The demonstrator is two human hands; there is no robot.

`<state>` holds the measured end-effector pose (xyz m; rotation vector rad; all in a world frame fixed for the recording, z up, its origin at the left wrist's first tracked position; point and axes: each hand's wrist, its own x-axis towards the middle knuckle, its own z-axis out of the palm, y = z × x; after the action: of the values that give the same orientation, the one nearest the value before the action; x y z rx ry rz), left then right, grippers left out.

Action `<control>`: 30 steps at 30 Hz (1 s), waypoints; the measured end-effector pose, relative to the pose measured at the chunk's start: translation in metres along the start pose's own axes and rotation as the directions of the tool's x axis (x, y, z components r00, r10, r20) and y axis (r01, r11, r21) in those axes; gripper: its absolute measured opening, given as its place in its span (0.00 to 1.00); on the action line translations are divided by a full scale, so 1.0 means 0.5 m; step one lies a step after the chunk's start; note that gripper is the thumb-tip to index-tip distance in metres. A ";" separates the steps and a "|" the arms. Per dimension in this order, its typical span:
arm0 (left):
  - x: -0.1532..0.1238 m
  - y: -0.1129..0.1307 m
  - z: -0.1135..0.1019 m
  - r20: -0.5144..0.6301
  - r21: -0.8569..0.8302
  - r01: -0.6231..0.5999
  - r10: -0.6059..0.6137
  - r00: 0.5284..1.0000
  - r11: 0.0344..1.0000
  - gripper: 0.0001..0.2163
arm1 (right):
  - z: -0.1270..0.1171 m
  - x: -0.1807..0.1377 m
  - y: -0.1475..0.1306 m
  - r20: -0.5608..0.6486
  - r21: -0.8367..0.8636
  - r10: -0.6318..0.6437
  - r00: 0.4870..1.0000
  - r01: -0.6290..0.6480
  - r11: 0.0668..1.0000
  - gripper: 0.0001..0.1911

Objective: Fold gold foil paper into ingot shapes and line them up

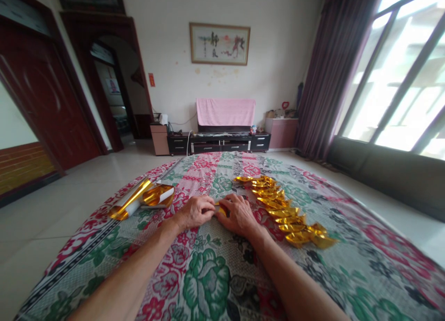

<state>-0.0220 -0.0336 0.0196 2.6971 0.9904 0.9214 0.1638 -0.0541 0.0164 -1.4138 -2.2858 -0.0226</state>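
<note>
Near the middle of the table, my left hand point(196, 211) and my right hand point(239, 213) come together over a small piece of gold foil paper point(222, 210). Fingers of both hands are closed on it, and they hide most of its shape. To the right lies a row of several folded gold paper ingots point(278, 202), boat-shaped and close together. Rolled gold foil sheets point(134, 200) with white backs rest to the left of my left hand, partly curled open.
A flowered cloth point(205, 284) in red, green and grey covers the round table. Beyond it stand a low black cabinet point(220, 146) and a screen under a pink towel point(225, 111). A purple curtain point(323, 75) and windows are at the right, a dark red door point(45, 84) at the left.
</note>
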 end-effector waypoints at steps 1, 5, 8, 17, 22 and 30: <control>0.000 -0.001 0.001 -0.003 -0.007 -0.001 0.001 1.000 1.000 0.07 | 0.000 0.000 0.000 -0.002 0.003 -0.002 1.000 0.002 1.000 0.17; 0.002 0.001 0.002 -0.010 -0.023 -0.017 0.017 1.000 1.000 0.08 | -0.001 0.000 0.000 -0.012 0.012 -0.002 1.000 0.003 1.000 0.17; 0.004 0.006 0.002 -0.021 -0.031 0.000 -0.001 1.000 1.000 0.08 | -0.001 0.000 0.000 -0.018 0.015 -0.001 1.000 0.001 1.000 0.17; -0.003 -0.005 0.002 0.016 -0.128 0.109 -0.108 0.994 0.986 0.10 | 0.000 0.000 0.000 -0.005 0.001 -0.004 1.000 0.004 1.000 0.18; -0.003 -0.009 0.000 0.032 -0.155 0.089 -0.085 0.996 0.984 0.16 | 0.001 0.001 0.000 0.002 -0.008 0.000 1.000 0.000 1.000 0.18; -0.003 -0.024 0.010 0.008 -0.138 0.046 -0.045 0.999 0.989 0.10 | -0.002 0.000 -0.003 -0.009 0.002 -0.002 1.000 0.002 1.000 0.20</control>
<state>-0.0263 -0.0249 0.0113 2.5509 0.9453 0.9382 0.1628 -0.0550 0.0178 -1.4070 -2.2792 -0.0271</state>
